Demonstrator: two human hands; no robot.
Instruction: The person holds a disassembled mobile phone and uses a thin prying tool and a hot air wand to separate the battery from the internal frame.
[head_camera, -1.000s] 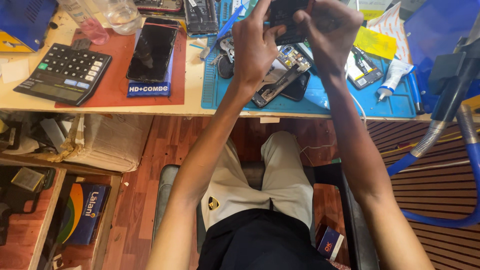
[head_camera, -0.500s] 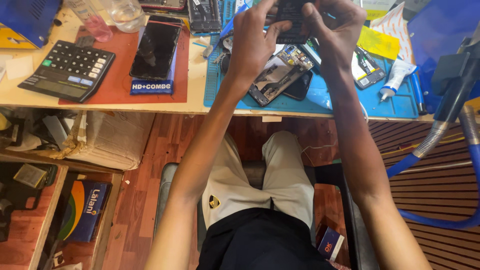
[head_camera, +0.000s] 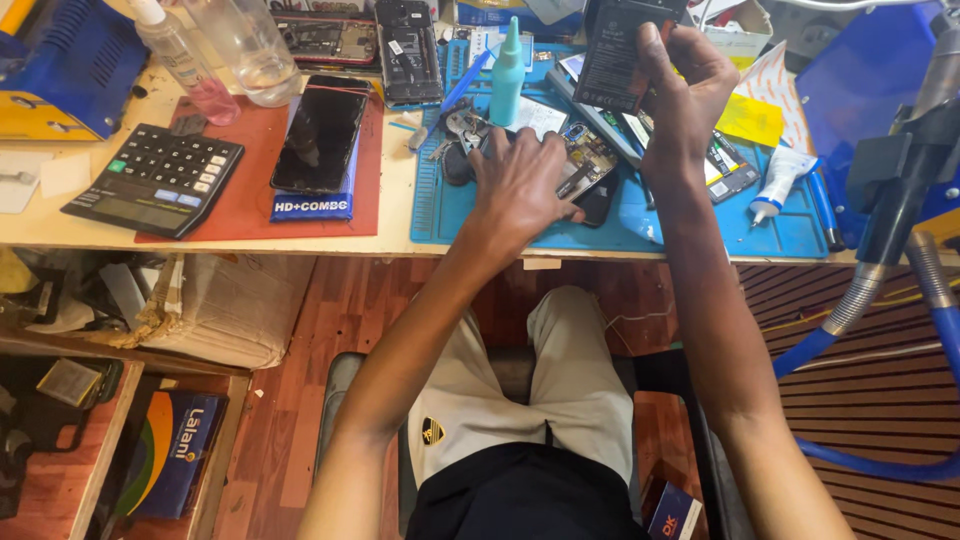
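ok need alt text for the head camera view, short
Seated at a cluttered bench, a person rests the left hand on an opened phone lying on a blue mat, while the right hand holds up a flat black part. A calculator sits at left.

Phone repair workshop: opened phones (head_camera: 408, 50), blue mat (head_camera: 520, 215)

I see a flat black battery (head_camera: 618, 55) held up in the air, tilted, above the blue mat (head_camera: 700, 225). An open phone (head_camera: 583, 165) lies flat on that mat with its back off, so its small inside parts show. It lies slanted, and part of it is hidden.
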